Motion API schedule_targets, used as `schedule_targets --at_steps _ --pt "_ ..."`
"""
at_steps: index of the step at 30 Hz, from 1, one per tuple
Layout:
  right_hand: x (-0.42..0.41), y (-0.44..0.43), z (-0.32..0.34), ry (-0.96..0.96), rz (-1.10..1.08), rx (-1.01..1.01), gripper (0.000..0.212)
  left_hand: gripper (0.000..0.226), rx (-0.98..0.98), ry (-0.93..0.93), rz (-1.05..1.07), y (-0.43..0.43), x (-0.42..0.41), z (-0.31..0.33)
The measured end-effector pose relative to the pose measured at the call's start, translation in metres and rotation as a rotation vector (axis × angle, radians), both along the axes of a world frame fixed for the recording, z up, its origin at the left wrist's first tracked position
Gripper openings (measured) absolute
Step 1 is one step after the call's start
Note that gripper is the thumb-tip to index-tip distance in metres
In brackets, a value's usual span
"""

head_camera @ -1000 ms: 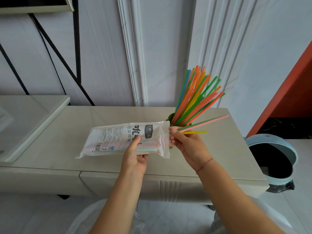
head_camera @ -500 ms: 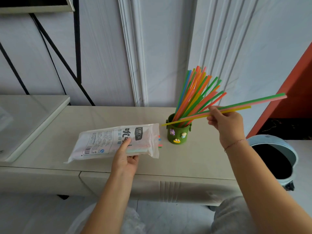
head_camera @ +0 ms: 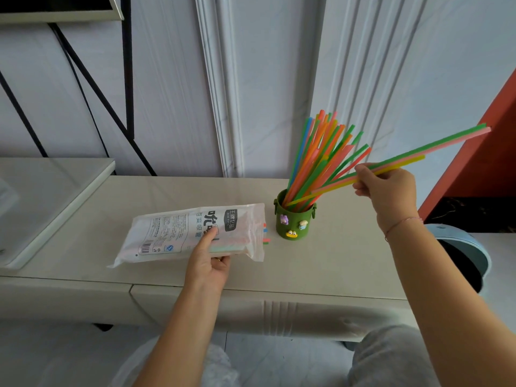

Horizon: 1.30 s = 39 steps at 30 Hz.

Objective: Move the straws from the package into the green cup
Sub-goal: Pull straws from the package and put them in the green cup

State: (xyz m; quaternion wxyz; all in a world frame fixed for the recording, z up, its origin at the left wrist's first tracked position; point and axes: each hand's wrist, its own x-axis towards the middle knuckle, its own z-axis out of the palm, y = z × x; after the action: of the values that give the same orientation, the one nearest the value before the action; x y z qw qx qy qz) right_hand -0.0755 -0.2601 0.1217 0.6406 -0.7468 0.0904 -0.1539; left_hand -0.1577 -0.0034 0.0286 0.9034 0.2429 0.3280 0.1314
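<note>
A white plastic straw package (head_camera: 178, 233) lies on the beige cabinet top (head_camera: 335, 263), its open end facing right with a few straw tips (head_camera: 266, 233) poking out. My left hand (head_camera: 208, 263) grips the package's near edge, thumb on top. To its right stands the green cup (head_camera: 295, 222) with small figures on its front, full of several coloured straws fanning up and right. My right hand (head_camera: 386, 188) pinches three straws (head_camera: 435, 150), green, pink and yellow, slanting down to the left. Their lower tips are at the cup's rim.
A pale blue bin (head_camera: 466, 258) with a dark opening stands at the right, beside the cabinet. An orange-red panel (head_camera: 491, 152) rises behind it. A white raised surface (head_camera: 50, 196) adjoins the cabinet on the left. Black metal bars (head_camera: 127, 79) cross the white wall.
My right hand pulled three straws out of the package, swung them up and right, and now tilts their lower tips down to the cup. The package dropped flat and slid left.
</note>
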Motion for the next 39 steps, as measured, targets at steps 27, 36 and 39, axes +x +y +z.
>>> schedule_targets --at_steps 27,36,39 --pt "-0.001 0.047 -0.061 0.128 0.153 -0.098 0.029 0.034 0.001 -0.018 -0.034 -0.007 0.003 0.001" --pt "-0.032 0.065 -0.083 0.584 0.421 0.438 0.023 0.034 0.133 -0.131 -0.038 -0.013 0.002 0.003" --pt "-0.04 0.074 -0.092 0.707 0.505 0.777 0.026 0.038 0.269 -0.169 -0.048 -0.019 0.001 0.006"
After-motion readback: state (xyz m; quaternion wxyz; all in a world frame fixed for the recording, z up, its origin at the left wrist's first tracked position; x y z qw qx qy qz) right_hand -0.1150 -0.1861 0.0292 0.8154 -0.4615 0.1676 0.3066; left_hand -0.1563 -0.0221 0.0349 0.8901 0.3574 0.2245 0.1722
